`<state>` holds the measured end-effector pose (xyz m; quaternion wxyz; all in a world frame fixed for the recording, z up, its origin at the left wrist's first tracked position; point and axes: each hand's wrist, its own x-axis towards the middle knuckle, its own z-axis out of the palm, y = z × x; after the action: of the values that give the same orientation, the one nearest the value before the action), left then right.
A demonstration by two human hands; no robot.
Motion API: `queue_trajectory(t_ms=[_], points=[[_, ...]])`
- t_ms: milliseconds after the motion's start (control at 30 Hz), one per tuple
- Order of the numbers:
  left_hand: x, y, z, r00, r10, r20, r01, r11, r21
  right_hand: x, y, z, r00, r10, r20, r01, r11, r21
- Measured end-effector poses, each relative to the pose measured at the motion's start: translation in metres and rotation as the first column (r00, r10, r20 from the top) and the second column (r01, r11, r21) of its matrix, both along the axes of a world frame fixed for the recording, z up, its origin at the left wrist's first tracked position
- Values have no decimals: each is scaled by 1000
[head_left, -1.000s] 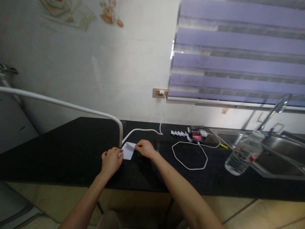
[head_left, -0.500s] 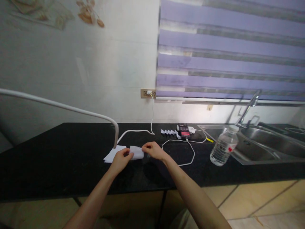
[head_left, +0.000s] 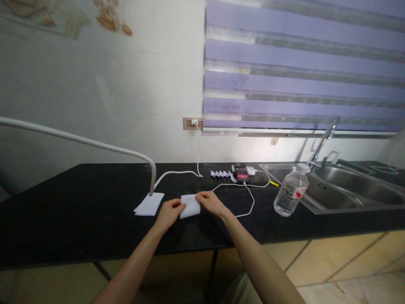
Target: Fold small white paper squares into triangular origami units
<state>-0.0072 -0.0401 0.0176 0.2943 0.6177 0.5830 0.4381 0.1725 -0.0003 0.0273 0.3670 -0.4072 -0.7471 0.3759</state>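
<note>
One white sheet [head_left: 190,207] is held out flat between two hands in front of the person, over the near half of the black counter [head_left: 79,228]. Its outline is seen as almost square, so a long axis cannot be told with certainty. Its side edges are pointed away from the person towards the wall [head_left: 152,84], and its far edge is set roughly left to right; the near edge is slanted a little, with its right end farther away. Whether the counter is touched by the sheet cannot be told.

By the left hand [head_left: 170,214], the left edge is pinched, the thumb and forefinger being closed on the paper. By the right hand [head_left: 211,202], the far right corner is gripped between thumb and forefinger, with no gap left but the paper's thickness. The remaining fingers are bent and partly hidden.

Just beside the left hand, a stack of paper [head_left: 148,205] is laid on the counter, and its far edge is met by a white pole [head_left: 153,175].
</note>
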Motion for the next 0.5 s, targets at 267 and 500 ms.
queue_trajectory(t_ms=[267,500], points=[[4,-10,-2,974,78,-212,-48,988,144,9,-26,8,994,-49,99,10,930,368],[7,-13,-12,987,-153,43,149,986,80,11,-39,-11,999,-13,36,1,948,318]])
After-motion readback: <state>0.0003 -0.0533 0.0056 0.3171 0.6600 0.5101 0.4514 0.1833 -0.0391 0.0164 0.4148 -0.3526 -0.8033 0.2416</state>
